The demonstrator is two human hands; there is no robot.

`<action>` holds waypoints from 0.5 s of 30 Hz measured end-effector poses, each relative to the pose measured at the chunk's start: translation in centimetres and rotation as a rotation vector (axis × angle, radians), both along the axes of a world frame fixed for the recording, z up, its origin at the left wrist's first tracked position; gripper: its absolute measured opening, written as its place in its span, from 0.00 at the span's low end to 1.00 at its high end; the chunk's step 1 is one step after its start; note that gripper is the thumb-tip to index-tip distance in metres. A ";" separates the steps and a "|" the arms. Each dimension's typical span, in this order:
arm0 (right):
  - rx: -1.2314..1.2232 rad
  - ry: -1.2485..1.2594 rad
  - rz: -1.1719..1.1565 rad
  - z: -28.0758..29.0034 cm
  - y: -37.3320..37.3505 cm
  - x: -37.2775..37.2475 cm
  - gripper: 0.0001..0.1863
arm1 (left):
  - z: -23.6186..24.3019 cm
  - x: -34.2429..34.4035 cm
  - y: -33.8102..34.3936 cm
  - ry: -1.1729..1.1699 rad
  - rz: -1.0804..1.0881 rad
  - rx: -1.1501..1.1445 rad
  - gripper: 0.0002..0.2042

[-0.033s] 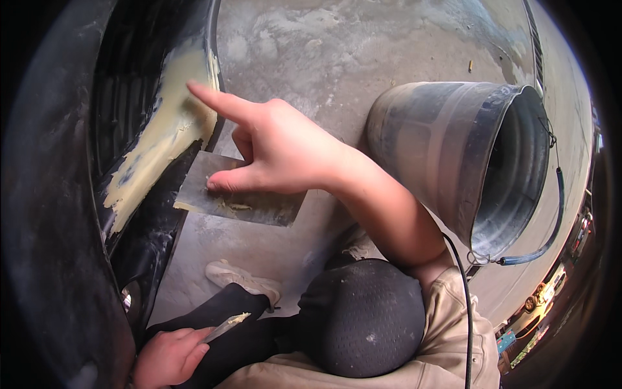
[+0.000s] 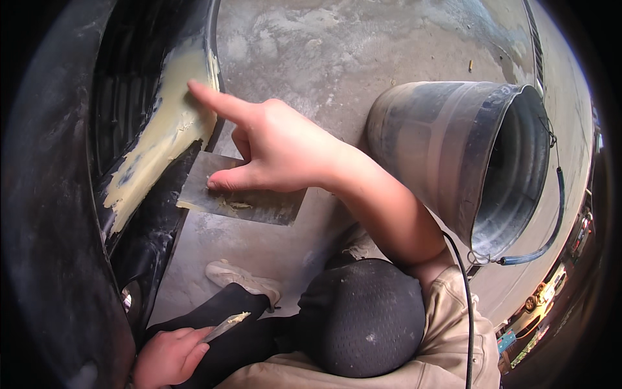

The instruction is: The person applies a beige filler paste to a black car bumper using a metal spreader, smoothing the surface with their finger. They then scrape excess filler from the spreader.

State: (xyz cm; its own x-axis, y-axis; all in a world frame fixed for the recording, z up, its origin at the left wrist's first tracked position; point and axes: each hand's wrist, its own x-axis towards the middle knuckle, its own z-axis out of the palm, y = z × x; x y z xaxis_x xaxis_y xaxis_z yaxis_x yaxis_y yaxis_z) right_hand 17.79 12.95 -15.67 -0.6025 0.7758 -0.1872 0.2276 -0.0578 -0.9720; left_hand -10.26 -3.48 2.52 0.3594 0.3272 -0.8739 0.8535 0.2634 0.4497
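And there's the right hand (image 2: 275, 149), index finger out over the pale filler patch (image 2: 152, 152) on the black panel (image 2: 152, 227) (touching or not, can't tell!), thumb clamping a metal plate (image 2: 259, 209). The patch lies left of it, long axis slanting down-left, farther from the left hand (image 2: 170, 358), closed around a scraper (image 2: 225, 327). Concrete floor (image 2: 291, 52) spans from panel edge to bucket (image 2: 434, 149).

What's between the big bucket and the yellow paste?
Between the bucket and the yellow paste, the head view shows the right hand, the metal plate it holds, and grey floor.
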 end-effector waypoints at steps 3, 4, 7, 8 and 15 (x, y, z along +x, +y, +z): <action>0.041 0.031 0.091 0.1 -0.3 -0.1 0.51 | 0.0 -0.1 0.2 0.009 -0.027 -0.009 0.11; 0.059 0.082 0.092 0.2 -0.6 -0.1 0.51 | 0.0 -0.1 0.2 0.009 -0.026 -0.018 0.10; 0.126 0.149 0.144 0.5 -0.6 0.4 0.51 | -0.1 0.0 0.3 0.012 -0.006 -0.018 0.09; 0.108 0.141 0.132 0.6 -0.4 0.5 0.51 | -0.1 0.1 0.3 0.015 0.004 -0.012 0.09; 0.039 0.055 0.123 1.1 1.5 -0.1 0.60 | 0.0 0.5 0.6 0.093 0.058 -0.055 0.08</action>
